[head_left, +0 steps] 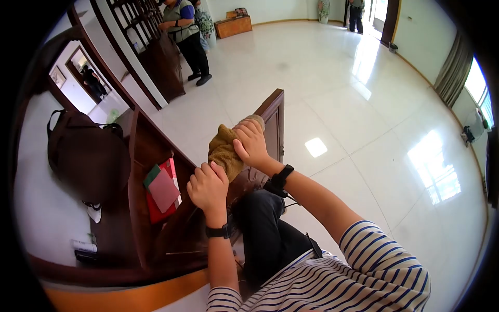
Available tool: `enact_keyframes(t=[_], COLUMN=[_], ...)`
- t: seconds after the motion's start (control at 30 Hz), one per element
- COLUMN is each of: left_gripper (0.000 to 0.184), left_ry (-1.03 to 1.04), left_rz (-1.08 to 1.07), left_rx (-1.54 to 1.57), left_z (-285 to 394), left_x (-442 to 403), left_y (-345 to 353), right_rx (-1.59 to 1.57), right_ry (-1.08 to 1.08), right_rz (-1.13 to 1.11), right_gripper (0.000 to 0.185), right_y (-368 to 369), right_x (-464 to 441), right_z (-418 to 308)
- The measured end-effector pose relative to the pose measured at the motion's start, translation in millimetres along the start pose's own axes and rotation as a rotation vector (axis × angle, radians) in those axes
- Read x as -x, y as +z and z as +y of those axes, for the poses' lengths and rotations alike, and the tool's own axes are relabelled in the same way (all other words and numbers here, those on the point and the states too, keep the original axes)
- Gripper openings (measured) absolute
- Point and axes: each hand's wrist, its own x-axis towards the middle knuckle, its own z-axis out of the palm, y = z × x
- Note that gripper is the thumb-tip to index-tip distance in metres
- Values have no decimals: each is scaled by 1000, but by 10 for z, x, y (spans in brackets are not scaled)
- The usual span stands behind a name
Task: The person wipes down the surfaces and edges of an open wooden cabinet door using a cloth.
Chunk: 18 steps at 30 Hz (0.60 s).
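A brown cleaning cloth (223,148) is bunched between my two hands, draped over the top edge of an open dark wooden cabinet door (274,112). My left hand (208,186) is closed on the cloth's near end. Farther along, my right hand (251,141) has its fingers curled over the cloth's far part, close to the door's top edge. Beneath my hands the door's lower part is partly hidden by my arms and knee. Inside the cabinet beside my left hand lie a pink booklet (164,191), a green one (152,176) and a red one (170,167).
On the cabinet top (117,229) rests a dark backpack (91,156). One person (187,39) stands by a dark wooden shelf unit (156,65); another (356,15) is near the far doorway. Glossy tiled floor (332,114) stretches ahead, with a wooden chest (234,27) at the far wall.
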Motion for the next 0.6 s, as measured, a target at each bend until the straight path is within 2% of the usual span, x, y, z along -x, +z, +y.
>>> enact_keyframes(t=[0.3, 0.6], left_gripper=[28, 22], left_ry=[-37, 12], left_rz=[-3, 66], left_rx=[-164, -215], left_z=[-137, -184], left_x=[-115, -120], left_y=[214, 296], right_rx=[-95, -153], right_ry=[-91, -78], right_rz=[79, 106], right_gripper=[42, 40], right_y=[558, 711], right_x=[-94, -153], right_z=[219, 202])
